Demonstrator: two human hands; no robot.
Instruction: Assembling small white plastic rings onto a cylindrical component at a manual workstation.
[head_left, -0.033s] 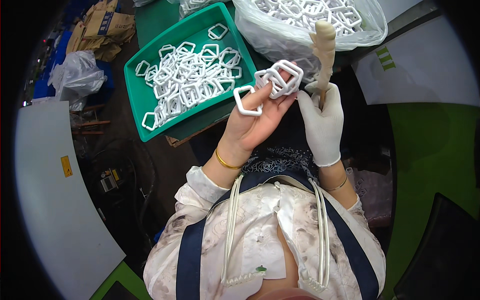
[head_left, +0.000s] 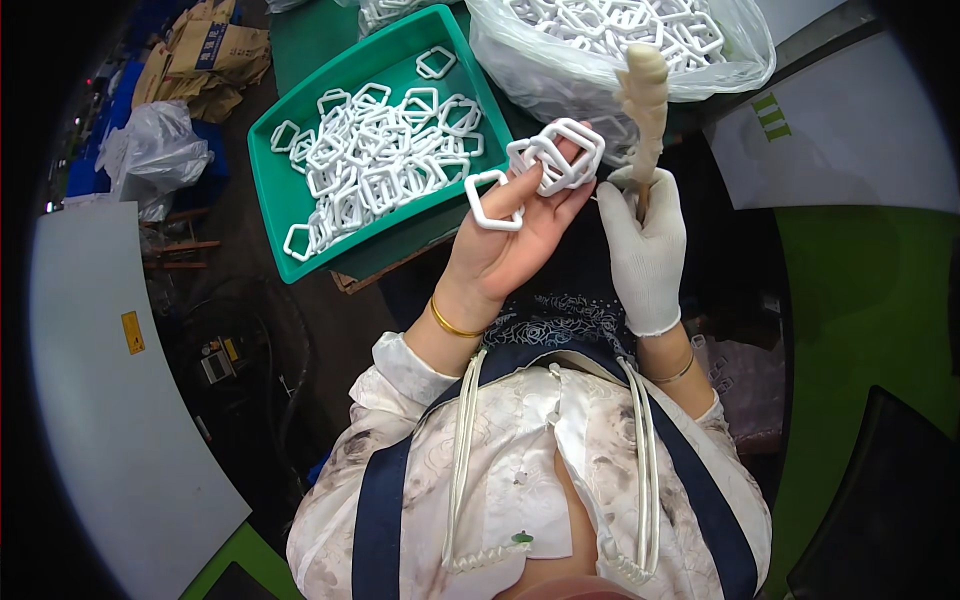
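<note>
My left hand (head_left: 508, 252), bare and palm up, holds several white plastic angular rings (head_left: 570, 150) between its thumb and fingers. One more white ring (head_left: 478, 208) hangs over the thumb side. Close on its right, my right hand (head_left: 645, 255), in a white knit glove, is closed round the thin brown handle of an upright stick with a lumpy cream-coloured head (head_left: 648, 105). A green tray (head_left: 268, 205) of loose white rings lies beyond my left hand. Behind the stick stands a clear plastic bag (head_left: 540, 75) full of similar rings.
A pale panel (head_left: 90, 360) stands at the left, and another light panel (head_left: 840, 130) above a green surface (head_left: 865, 300) at the right. Brown paper sacks (head_left: 215, 50) and a crumpled clear plastic bag (head_left: 160, 150) lie at the far left. A small device (head_left: 217, 363) sits low on the left.
The stick in my right hand has shifted very slightly to the left and down. My left hand and the rings have barely moved.
</note>
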